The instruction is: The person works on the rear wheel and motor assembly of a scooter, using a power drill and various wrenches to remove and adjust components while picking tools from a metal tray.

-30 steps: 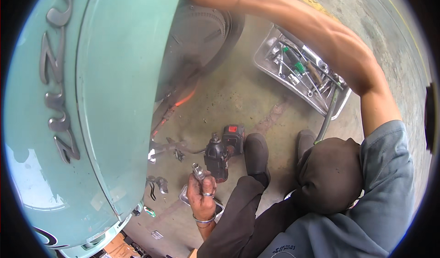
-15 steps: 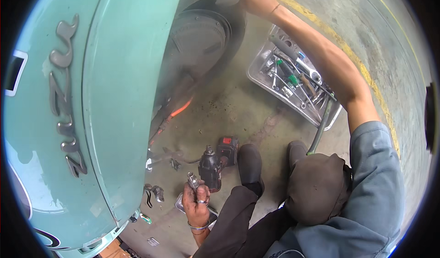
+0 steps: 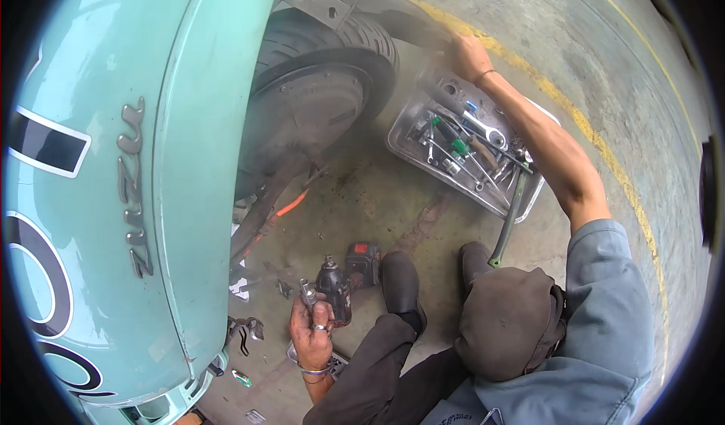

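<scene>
Low in the head view, my left hand [image 3: 311, 336] is closed around a shiny metal socket [image 3: 307, 292], its end showing above the fingers. Just right of that hand, a black cordless impact wrench [image 3: 332, 287] with a battery [image 3: 363, 265] rests on the floor. My right arm reaches far forward. At its end my right hand [image 3: 469, 56] is closed beside the far edge of a metal tool tray [image 3: 423, 167]. A dark, blurred, curved strip [image 3: 419, 26] meets its fingers; what they hold cannot be made out.
The tray holds a ratchet [image 3: 492, 134], a green-handled screwdriver [image 3: 451, 135] and other tools. A green-grey bar [image 3: 509, 221] leans over its near edge. Left stand a mint-green vehicle panel [image 3: 198, 161] and a tyre [image 3: 381, 51]. An orange cable [image 3: 291, 204] hangs below. My shoes [image 3: 400, 283] are on the floor.
My right hand has come nearer and to the right, from beside the wheel to the tray's far edge. My left hand still holds the socket. The whole view has shifted, showing more tyre.
</scene>
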A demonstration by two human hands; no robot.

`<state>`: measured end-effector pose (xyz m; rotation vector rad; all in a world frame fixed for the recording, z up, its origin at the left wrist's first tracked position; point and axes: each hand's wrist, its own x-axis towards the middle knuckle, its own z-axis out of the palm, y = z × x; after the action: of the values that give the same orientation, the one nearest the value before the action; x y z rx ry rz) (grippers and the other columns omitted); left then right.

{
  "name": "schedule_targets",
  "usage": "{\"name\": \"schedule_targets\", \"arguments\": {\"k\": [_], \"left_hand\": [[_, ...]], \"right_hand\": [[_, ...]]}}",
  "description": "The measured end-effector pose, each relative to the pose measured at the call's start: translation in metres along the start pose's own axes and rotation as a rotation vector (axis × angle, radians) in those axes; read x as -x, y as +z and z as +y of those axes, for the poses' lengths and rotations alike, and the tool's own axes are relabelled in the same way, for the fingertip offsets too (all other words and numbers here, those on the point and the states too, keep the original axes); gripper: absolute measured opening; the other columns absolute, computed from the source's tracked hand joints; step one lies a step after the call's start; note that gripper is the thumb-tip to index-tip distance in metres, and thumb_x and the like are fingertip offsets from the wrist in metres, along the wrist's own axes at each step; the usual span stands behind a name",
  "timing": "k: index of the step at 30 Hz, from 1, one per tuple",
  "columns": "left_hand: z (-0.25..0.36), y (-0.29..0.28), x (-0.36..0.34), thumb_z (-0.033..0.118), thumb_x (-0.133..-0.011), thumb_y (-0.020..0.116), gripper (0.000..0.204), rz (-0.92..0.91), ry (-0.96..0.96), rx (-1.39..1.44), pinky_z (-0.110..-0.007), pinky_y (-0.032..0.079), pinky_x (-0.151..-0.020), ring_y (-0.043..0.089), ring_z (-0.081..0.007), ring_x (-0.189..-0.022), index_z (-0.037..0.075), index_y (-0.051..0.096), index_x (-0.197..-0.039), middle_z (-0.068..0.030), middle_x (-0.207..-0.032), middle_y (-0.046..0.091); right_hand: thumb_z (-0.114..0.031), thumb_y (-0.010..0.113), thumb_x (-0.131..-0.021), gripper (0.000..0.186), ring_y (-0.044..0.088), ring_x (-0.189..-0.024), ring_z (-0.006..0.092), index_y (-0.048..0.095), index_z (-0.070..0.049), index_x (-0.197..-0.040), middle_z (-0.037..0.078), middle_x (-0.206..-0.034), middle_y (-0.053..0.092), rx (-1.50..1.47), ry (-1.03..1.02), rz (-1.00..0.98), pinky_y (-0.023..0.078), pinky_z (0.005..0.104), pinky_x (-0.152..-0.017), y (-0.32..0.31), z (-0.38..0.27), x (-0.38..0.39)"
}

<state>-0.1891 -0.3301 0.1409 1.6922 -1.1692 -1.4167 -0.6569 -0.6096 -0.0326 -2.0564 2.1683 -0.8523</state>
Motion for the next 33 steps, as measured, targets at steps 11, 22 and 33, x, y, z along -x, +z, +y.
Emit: {"name": "schedule_targets", "arguments": {"k": [11, 22, 33], "left_hand": [[-0.007, 0.011, -0.008, 0.027, -0.101, 0.057, 0.025, -0.091, -0.058, -0.005, -0.02, 0.032, -0.048, 0.043, -0.0036, -0.057, 0.002, 0.053, -0.105, -0.0009, -0.075, 0.054], [-0.008, -0.002, -0.005, 0.025, -0.101, 0.058, 0.023, 0.002, -0.095, 0.041, -0.019, 0.031, -0.046, 0.042, -0.0035, -0.054, 0.003, 0.052, -0.105, -0.0009, -0.074, 0.054], [0.016, 0.025, -0.026, 0.023, -0.102, 0.056, 0.021, -0.085, -0.032, -0.042, -0.019, 0.033, -0.047, 0.044, -0.0041, -0.055, 0.002, 0.053, -0.106, -0.0015, -0.076, 0.055]], "right_hand": [[-0.013, 0.056, -0.088, 0.042, 0.064, -0.07, 0.0426, 0.051, -0.005, -0.129, 0.022, -0.077, 0.066, 0.244, -0.153, 0.046, 0.052, 0.051, -0.064, -0.097, 0.041, 0.006], [-0.009, 0.061, -0.087, 0.056, 0.067, -0.072, 0.0405, 0.048, -0.007, -0.142, 0.022, -0.089, 0.068, 0.452, 0.246, 0.241, 0.055, 0.0483, -0.062, -0.168, 0.106, 0.178], [-0.022, 0.062, -0.088, 0.036, 0.067, -0.094, 0.0368, 0.058, -0.008, -0.122, 0.018, -0.103, 0.065, 0.449, 0.394, -0.133, 0.055, 0.0481, -0.077, -0.153, 0.052, 0.153]]}}
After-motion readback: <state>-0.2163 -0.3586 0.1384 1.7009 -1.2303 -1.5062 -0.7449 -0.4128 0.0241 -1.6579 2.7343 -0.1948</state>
